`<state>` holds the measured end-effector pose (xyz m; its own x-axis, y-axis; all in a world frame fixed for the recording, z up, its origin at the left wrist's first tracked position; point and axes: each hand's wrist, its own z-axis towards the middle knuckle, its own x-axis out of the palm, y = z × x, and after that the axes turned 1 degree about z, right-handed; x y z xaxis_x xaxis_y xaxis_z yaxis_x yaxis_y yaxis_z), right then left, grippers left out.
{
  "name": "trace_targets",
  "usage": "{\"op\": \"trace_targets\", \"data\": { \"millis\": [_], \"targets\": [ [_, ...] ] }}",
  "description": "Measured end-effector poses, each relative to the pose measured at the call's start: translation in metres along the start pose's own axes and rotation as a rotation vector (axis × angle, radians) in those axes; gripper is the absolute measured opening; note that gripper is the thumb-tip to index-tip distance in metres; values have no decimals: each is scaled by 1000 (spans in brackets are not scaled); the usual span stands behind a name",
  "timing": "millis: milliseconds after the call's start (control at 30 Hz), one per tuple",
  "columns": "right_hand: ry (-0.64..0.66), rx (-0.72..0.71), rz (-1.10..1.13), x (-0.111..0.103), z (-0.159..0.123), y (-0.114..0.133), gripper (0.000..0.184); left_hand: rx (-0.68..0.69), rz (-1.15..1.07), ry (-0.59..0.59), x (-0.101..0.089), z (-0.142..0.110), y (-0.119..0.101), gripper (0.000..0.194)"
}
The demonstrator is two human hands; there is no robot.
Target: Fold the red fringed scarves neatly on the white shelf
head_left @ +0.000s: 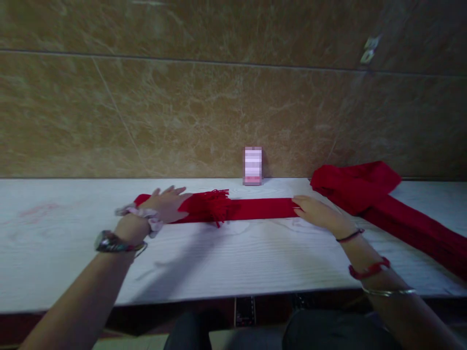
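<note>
A folded red scarf lies as a long flat strip on the white table, its fringe showing near the middle of the strip. My left hand is over the strip's left part, palm down with fingers spread; it is slightly smeared by motion. At the other end, my right hand has fingers and thumb closed on the scarf's right edge. A second length of red cloth lies bunched and folded to the right of my right hand and runs off the frame.
A small upright thing with a pixelated front leans against the brown marbled wall at the back of the white wood-grained table. A socket-like fitting is on the wall. My knees show below the front edge.
</note>
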<state>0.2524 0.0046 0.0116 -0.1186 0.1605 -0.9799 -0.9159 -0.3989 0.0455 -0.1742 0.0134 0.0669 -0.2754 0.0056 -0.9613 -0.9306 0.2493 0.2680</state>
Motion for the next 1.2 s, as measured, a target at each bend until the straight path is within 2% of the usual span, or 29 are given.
{"op": "trace_targets", "data": {
  "millis": [33,133,233,300,400,467,633,733,833,933,1067,1133,1200],
  "targets": [
    [-48,-6,14,-4,6,4,34,10,17,12,-11,6,-19,56],
    [-163,-25,70,-4,26,23,39,248,-25,-140,-31,29,-84,48],
    [-90,5,104,17,38,37,45,385,-62,-213,-21,55,-131,45],
    [-17,13,81,34,38,36,44,384,-78,-255,-2,70,-144,46],
    [22,12,22,47,27,19,44,405,-88,-286,26,81,-143,44],
    [6,31,-26,48,18,0,45,427,-97,-289,34,82,-138,43],
    [-28,249,-44,48,1,-52,44,429,-98,-259,30,78,-137,42],
    [-62,233,-60,46,0,-68,44,414,-93,-274,27,77,-141,40],
    [-195,130,-65,37,11,-56,45,409,-83,-323,29,76,-143,37],
    [-281,37,-8,30,29,-18,47,414,-78,-355,30,74,-143,35],
    [-61,-89,21,38,43,28,48,410,-90,-319,29,73,-141,37],
    [21,-98,2,45,42,31,48,417,-104,-292,28,74,-139,37],
    [40,-62,-26,49,36,18,48,428,-116,-276,29,76,-138,38]
  ]
}}
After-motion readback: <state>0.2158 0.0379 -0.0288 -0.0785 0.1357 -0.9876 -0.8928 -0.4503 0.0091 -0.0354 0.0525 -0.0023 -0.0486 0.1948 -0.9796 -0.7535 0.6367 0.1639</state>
